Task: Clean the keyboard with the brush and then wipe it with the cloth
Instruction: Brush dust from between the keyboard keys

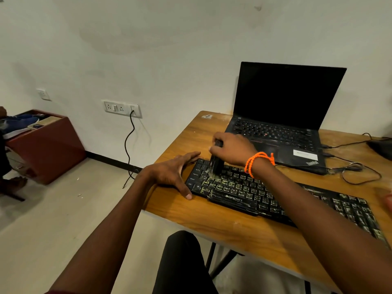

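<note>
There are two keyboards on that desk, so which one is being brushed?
The separate black keyboard at the desk's front edge, not the laptop behind it. The right hand holds the brush on its left end.

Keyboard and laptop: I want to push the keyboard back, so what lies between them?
In the head view, only the right hand gripping the brush hangs over the gap between keyboard and laptop; the table there looks bare.
</note>
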